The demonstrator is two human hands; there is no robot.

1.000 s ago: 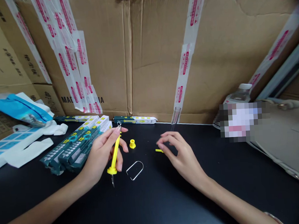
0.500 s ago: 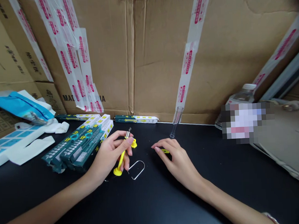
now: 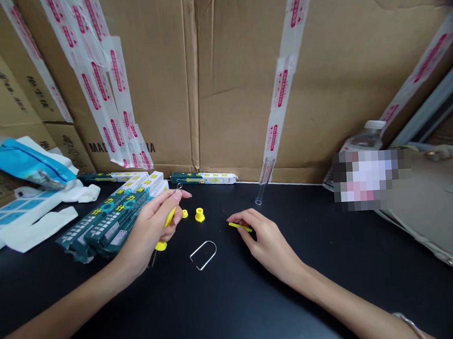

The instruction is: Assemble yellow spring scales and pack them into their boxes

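Observation:
My left hand (image 3: 156,218) is closed around a yellow rod (image 3: 170,216) with a small metal loop at its top and a yellow flange below. Thin dark metal shows beneath that hand. Between thumb and fingers my right hand (image 3: 262,236) pinches a flat yellow piece (image 3: 240,227) just above the black table. Two small yellow parts, a flanged cap (image 3: 199,215) and a smaller ring (image 3: 185,213), rest right of my left hand. A bent U-shaped wire (image 3: 204,255) lies between the hands. The clear tube (image 3: 265,181) stands tilted behind my right hand.
Green and white boxes (image 3: 115,216) lie at the left, with another slim box (image 3: 204,178) along the cardboard wall (image 3: 237,88). A power strip (image 3: 19,213) and blue packet (image 3: 28,162) are far left. At the right are a bottle (image 3: 365,138) and pale bag (image 3: 429,199).
My left hand has moved left with the yellow rod, uncovering the yellow cap and ring on the table. The flat piece in my right hand shows more fully. The view has shifted slightly.

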